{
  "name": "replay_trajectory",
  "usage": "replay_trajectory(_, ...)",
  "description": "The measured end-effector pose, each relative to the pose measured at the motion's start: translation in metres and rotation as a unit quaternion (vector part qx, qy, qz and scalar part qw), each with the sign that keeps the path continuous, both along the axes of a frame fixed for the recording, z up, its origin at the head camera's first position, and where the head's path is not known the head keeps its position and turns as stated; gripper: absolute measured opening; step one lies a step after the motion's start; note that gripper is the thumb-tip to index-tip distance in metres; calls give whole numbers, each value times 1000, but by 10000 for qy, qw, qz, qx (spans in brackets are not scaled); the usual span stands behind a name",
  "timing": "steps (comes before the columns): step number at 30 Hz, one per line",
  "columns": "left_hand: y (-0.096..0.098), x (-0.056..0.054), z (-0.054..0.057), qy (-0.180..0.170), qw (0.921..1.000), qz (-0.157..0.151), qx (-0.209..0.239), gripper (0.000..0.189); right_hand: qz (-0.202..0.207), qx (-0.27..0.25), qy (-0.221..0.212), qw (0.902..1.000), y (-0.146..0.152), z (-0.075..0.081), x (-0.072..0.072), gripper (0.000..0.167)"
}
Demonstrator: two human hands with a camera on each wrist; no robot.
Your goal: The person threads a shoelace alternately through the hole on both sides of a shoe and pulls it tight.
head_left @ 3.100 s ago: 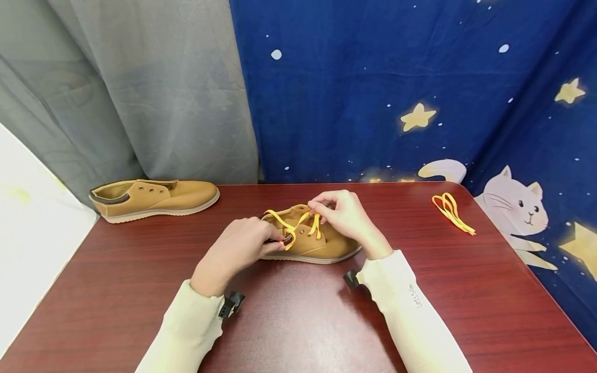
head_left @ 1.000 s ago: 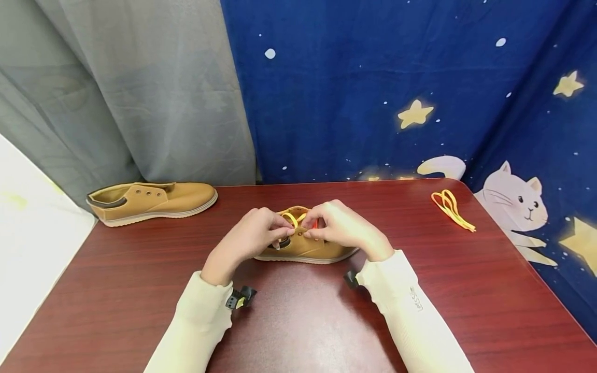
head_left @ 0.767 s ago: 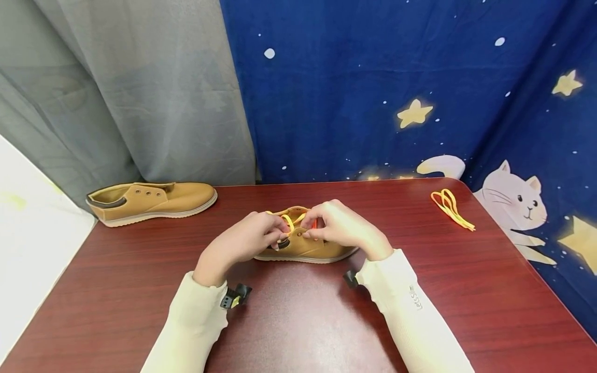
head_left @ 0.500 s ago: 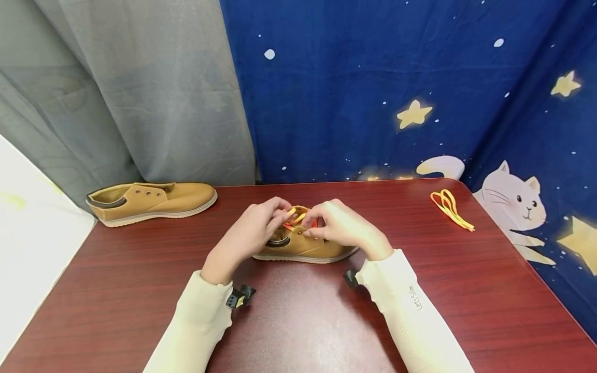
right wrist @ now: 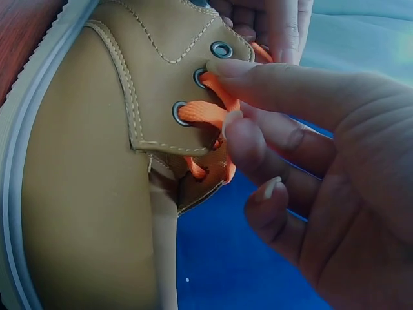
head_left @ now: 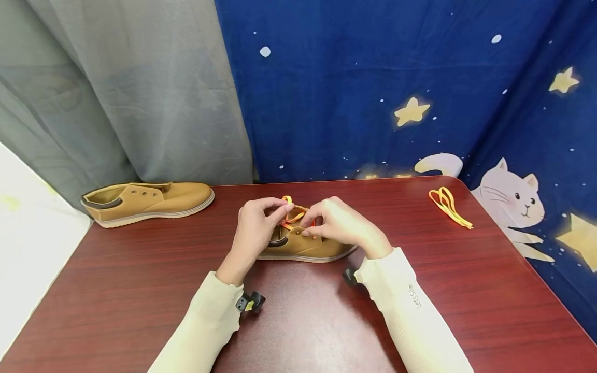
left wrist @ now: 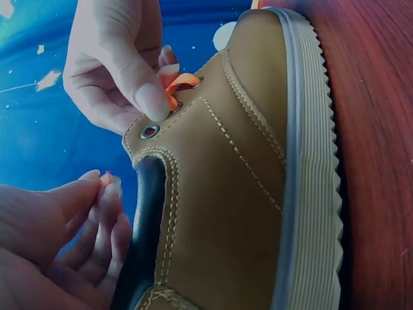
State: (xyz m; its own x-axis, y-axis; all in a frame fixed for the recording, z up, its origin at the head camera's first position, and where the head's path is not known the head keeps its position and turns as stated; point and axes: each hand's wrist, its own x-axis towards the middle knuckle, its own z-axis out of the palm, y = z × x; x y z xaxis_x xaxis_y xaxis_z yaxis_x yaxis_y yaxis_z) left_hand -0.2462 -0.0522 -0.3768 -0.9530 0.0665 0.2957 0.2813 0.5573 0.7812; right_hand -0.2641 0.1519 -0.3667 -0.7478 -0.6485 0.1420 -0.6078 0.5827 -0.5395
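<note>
A tan leather shoe (head_left: 312, 251) stands on the table, toe to the right, with an orange-yellow shoelace (right wrist: 200, 113) running through its two eyelets nearest the toe. The eyelet nearest the ankle (left wrist: 150, 132) has no lace in it. My right hand (head_left: 342, 224) pinches the edge of the near eyelet flap, thumb beside the middle eyelet and fingers behind, with the lace passing by the fingertips. My left hand (head_left: 254, 225) pinches the lace above the shoe's opening, a small loop standing over its fingertips. In the left wrist view, a lace tip (left wrist: 106, 177) shows between its thumb and finger.
A matching shoe (head_left: 186, 198) without laces stands at the back left of the red-brown table (head_left: 298, 316). A folded yellow-orange shoelace (head_left: 449, 208) lies at the back right. Grey and blue curtains (head_left: 326, 93) hang behind the table's far edge.
My left hand has lifted from beside the shoe's opening to above it, drawing the lace up. My right hand has moved from holding lace above the eyelets down to the flap, then stayed.
</note>
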Motion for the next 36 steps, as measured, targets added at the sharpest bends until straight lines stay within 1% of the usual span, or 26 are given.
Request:
replay_trajectory(2, 1, 0, -1, -73, 10000, 46, 5, 15, 15, -38, 19, 10000, 0, 0, 0, 5)
replay_trajectory(3, 2, 0, -1, -106, 9999, 33, -82, 15, 25, -61, 42, 10000, 0, 0, 0, 5)
replay_trajectory(5, 3, 0, -2, -163, 9989, 0, -444, 16, 35, -120, 51, 9999, 1, -1, 0, 5)
replay_trajectory(8, 6, 1, -3, -257, 9941, -17, -1049, 16, 3, -218, -3, 9998, 1, -1, 0, 5)
replay_trajectory(9, 6, 1, -3, -290, 9923, -9, -1202, 16, -1, -255, -61, 9997, 1, 0, 0, 5)
replay_trajectory(11, 7, 1, -3, -352, 9900, 29, -1366, 16, -37, -280, -124, 9995, 1, 1, 1, 5)
replay_trajectory(17, 9, 2, -3, -399, 9902, 155, -1332, 17, -157, -278, -303, 9990, 0, 2, 2, 6)
replay_trajectory(21, 11, 3, -3, -426, 9891, 191, -1400, 15, -216, -267, -310, 9989, 0, 2, 1, 5)
replay_trajectory(25, 10, 4, -3, -528, 9878, 137, -1460, 13, -242, -300, -301, 9988, 0, 1, 0, 4)
replay_trajectory(28, 8, 3, -2, -674, 9870, 73, -1455, 13, -258, -331, -325, 9986, 0, 1, 0, 4)
replay_trajectory(30, 7, 3, -1, -752, 9869, 84, -1423, 14, -252, -332, -321, 9986, -1, 1, 0, 4)
replay_trajectory(34, 8, 3, -1, -778, 9871, 156, -1393, 16, -192, -336, -280, 9989, -1, 0, 0, 4)
replay_trajectory(36, 8, 4, 0, -819, 9865, 95, -1415, 16, -172, -332, -268, 9989, -1, 0, 0, 4)
